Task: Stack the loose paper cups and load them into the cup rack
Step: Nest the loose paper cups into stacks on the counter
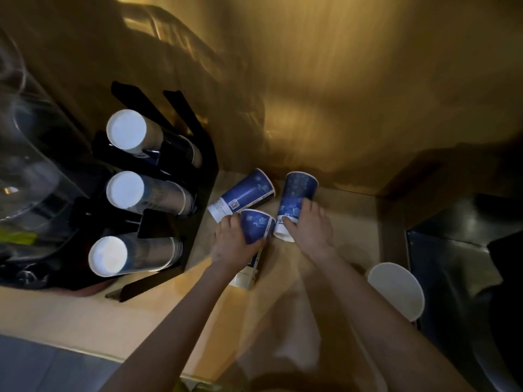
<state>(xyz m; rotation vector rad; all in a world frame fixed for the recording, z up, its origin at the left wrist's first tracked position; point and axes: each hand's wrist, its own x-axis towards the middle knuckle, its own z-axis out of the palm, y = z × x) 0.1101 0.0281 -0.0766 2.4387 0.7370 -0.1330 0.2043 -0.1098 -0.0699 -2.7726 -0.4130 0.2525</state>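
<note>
While both arms reach over the counter (93,315), the left hand (232,244) is curled around a blue cup (256,226), its mouth turned toward the right hand (310,226). That hand wraps a second cup (297,193) whose long axis runs away toward the wall. A third cup (243,195) lies free beyond, nearer the left hand; the cup rack (198,176) stands left.

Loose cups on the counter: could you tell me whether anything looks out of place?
Yes: one blue cup lies tipped on its side beside the rack, untouched. The left hand and right hand each grip another cup.
</note>
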